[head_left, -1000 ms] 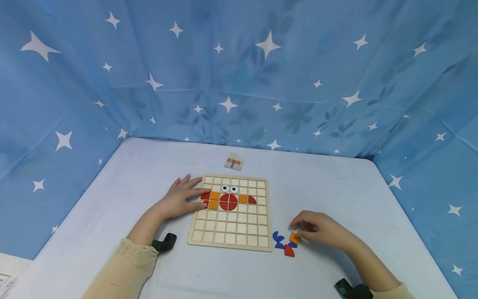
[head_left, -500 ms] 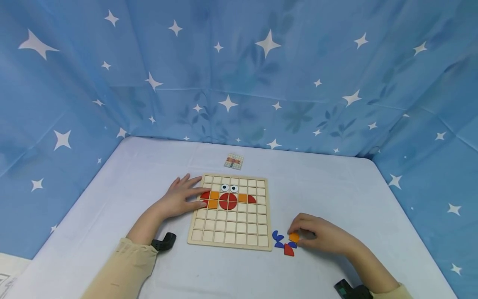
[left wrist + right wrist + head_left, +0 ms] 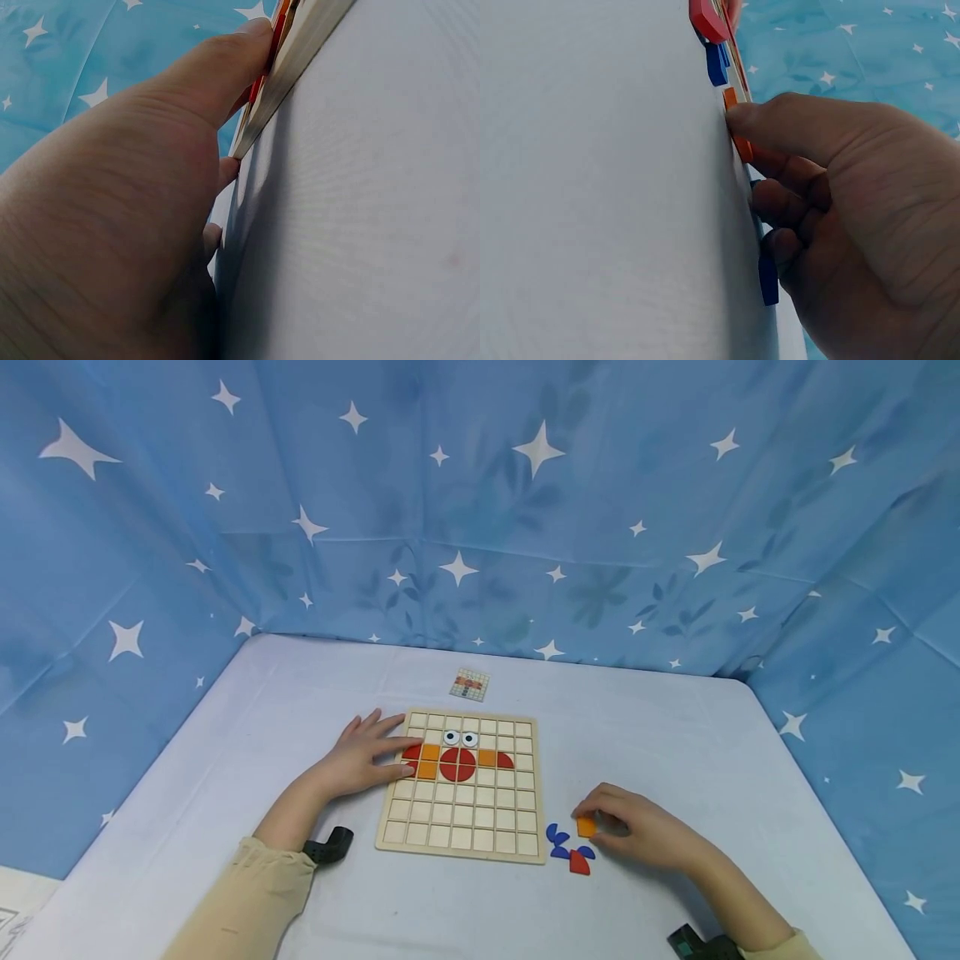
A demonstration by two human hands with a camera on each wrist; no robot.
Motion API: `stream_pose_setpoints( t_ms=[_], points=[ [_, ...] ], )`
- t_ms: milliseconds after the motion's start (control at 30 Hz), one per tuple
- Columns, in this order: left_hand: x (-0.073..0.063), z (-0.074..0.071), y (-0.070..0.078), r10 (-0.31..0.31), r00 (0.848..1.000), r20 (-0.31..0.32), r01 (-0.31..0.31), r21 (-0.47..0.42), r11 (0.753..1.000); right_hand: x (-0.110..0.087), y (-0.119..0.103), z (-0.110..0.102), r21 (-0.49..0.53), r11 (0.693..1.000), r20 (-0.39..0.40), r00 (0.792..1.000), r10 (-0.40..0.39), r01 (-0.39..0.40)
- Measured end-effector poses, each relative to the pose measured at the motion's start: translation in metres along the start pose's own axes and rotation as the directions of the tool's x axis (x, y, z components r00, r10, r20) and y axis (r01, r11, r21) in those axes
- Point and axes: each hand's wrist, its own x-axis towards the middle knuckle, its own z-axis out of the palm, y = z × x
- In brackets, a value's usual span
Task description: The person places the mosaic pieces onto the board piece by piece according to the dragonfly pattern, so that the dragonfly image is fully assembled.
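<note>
My left hand (image 3: pixel 367 760) rests spread over the left edge of a wooden grid board (image 3: pixel 461 856); its fingertips overlap red quarter-round tiles there. On the board lie two round eye tiles (image 3: pixel 461 738), a red circle of quarter tiles (image 3: pixel 458 765) and orange squares (image 3: pixel 428 761). To the right of the board, my right hand (image 3: pixel 637 827) pinches an orange square tile (image 3: pixel 586 827) between thumb and fingers. In the right wrist view, a blue tile (image 3: pixel 769 281) shows beside the curled lower fingers; the head view hides it behind the hand.
Several blue rounded tiles (image 3: pixel 558 839) and a red quarter-round tile (image 3: pixel 579 862) lie between the board and my right hand. A small pattern card (image 3: pixel 469 684) sits behind the board on the white cloth (image 3: pixel 345 910). A blue starry curtain (image 3: pixel 480 510) stands behind and at the sides.
My right hand has closed its fingers on the orange square and shifted it slightly left and up, off the blue tile beside it. The left hand has stayed in place.
</note>
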Motion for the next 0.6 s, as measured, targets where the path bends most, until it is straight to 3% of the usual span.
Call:
stream_pose_setpoints(
  t_ms=[267,600],
  points=[
    [0.0,-0.001,0.001,0.007,1.0,-0.005,-0.007,0.003,1.0,0.005,-0.009,-0.005,0.025,0.999,-0.029,0.999,0.037,-0.036],
    [-0.001,-0.002,0.003,0.001,1.0,0.003,-0.001,0.009,1.0,0.028,-0.02,-0.008,0.139,0.99,-0.057,0.998,-0.029,0.037]
  ],
)
